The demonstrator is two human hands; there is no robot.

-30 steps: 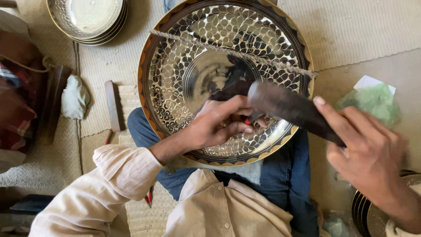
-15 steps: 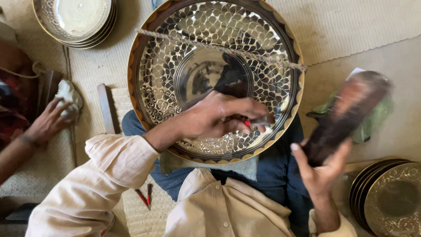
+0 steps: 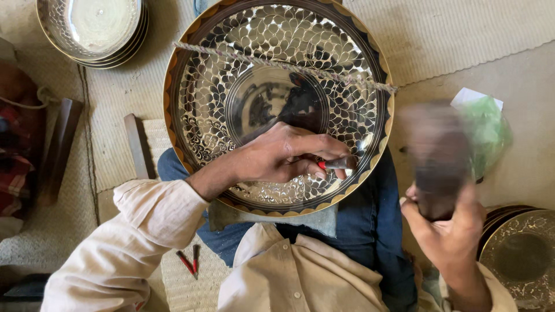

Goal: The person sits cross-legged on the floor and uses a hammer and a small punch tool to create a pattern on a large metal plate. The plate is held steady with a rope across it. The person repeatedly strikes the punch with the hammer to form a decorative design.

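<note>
A large round engraved metal tray [image 3: 231, 75] with a leaf pattern and an orange scalloped rim rests on my lap, a twisted cord [image 3: 277, 65] stretched across it. My left hand [image 3: 283, 156] lies on the tray's lower right part, fingers shut on a small metal chisel with a red band [image 3: 335, 164], its tip against the tray near the rim. My right hand [image 3: 445, 231] is off the tray to the right, gripping a dark wooden mallet [image 3: 433, 156] that is raised and blurred by motion.
A stack of similar metal plates [image 3: 92, 26] sits at the top left, another stack [image 3: 520, 254] at the lower right. A green plastic bag [image 3: 485, 130] lies on the floor at right. Wooden bars [image 3: 139, 144] and small red-handled tools [image 3: 189, 261] lie on the woven mat.
My right hand has swung the mallet from over the tray out to the right and up. A person's hand seen at the left half a second ago is gone. My left hand stays on the chisel.
</note>
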